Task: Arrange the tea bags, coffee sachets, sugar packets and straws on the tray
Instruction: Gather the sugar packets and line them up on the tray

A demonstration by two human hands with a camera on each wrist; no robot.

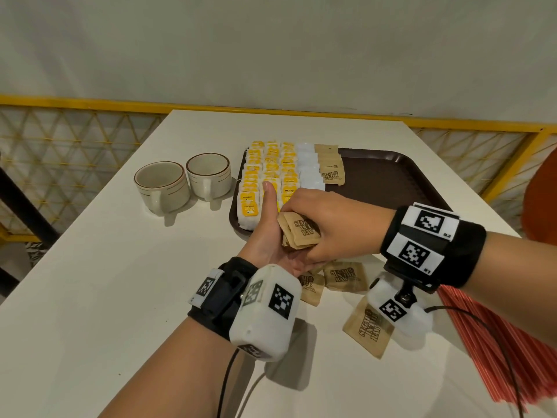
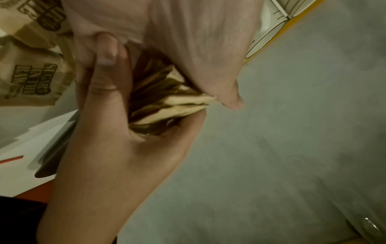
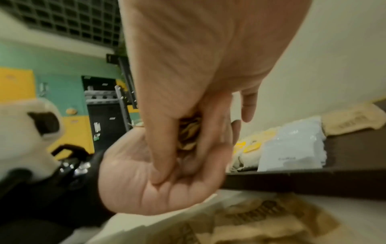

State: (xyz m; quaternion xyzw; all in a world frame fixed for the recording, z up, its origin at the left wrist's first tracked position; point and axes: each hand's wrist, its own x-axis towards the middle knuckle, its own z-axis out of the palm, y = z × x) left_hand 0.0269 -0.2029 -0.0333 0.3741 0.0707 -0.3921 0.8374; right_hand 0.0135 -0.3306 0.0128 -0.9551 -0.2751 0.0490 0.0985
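Head view: both hands share a grip on a small stack of brown sugar packets (image 1: 298, 232) over the tray's near edge. Left hand (image 1: 271, 236) cups the stack, palm up, thumb raised; right hand (image 1: 328, 224) curls over the top, pinching it. Loose sugar packets (image 1: 346, 276) lie on the table (image 1: 120, 267) below. Tray (image 1: 391, 182) carries rows of yellow tea bags (image 1: 265, 173), white sachets (image 1: 309, 167), more sugar. Red straws (image 1: 494, 342) at right, two cups (image 1: 184, 182) left of tray.
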